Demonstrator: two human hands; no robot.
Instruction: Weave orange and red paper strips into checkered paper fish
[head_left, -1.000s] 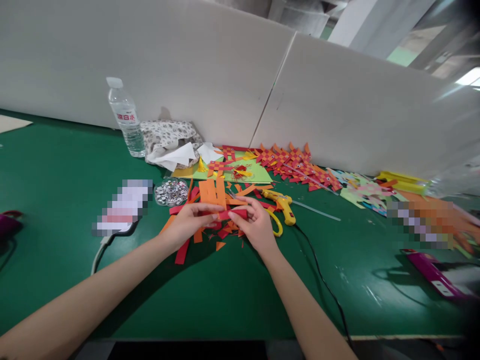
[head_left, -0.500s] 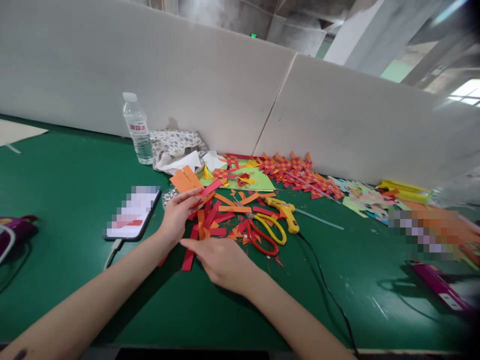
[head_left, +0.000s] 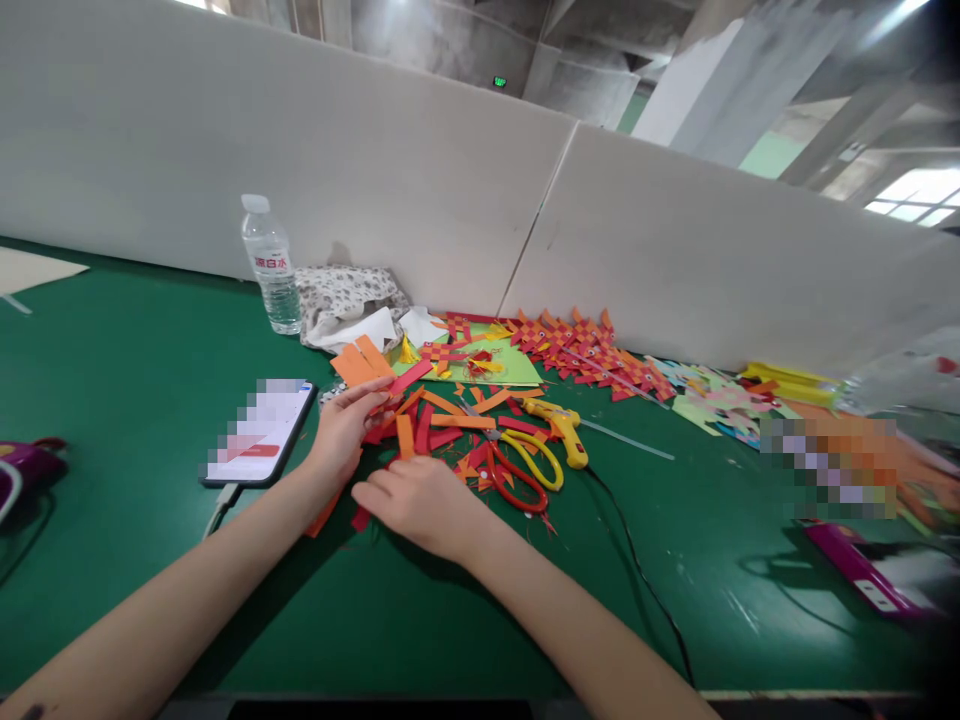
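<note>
My left hand is closed on woven orange and red paper strips. Their orange ends stand up above its fingers, and a red end points right. Close beside it, my right hand has its fingers curled over a red paper strip whose lower end shows beneath them. That hand's fingertips are partly hidden. Loose red and orange strips lie just beyond both hands. Scissors with one red and one yellow handle rest on the pile's right side.
A yellow glue gun with a black cord lies right of the scissors. A phone on a cable is at left, with a water bottle behind. Finished red-orange paper fish are heaped by the grey partition.
My right hand has drawn its extended finger in and curled its fingers, now covering more of the strips in front of it. My left hand keeps its hold. The view has shifted slightly.
</note>
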